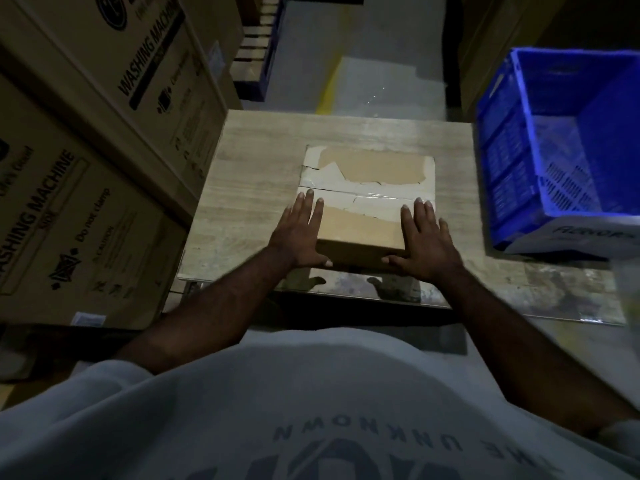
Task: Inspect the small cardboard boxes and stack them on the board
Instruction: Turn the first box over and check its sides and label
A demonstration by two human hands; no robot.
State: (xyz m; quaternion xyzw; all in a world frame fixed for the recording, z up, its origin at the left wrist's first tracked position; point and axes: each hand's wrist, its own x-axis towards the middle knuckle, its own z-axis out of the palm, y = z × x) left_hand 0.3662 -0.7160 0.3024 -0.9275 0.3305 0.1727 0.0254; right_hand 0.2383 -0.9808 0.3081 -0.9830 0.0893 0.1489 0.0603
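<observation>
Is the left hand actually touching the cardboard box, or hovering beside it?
Touching. The head view shows the left hand laid flat along the left edge of the cardboard box, straight fingers on its top, thumb against its near side.

You have one small cardboard box (367,174), one board (242,202), one blue crate (502,150), two washing-machine cartons (104,81) (69,237), and two hands: left hand (299,233), right hand (427,242).

Pale grey short-sleeved T-shirt (311,393), darker printed lettering on its chest, bare forearms

Wood-grain board (242,188), taped cardboard box (374,168) flat on it
</observation>
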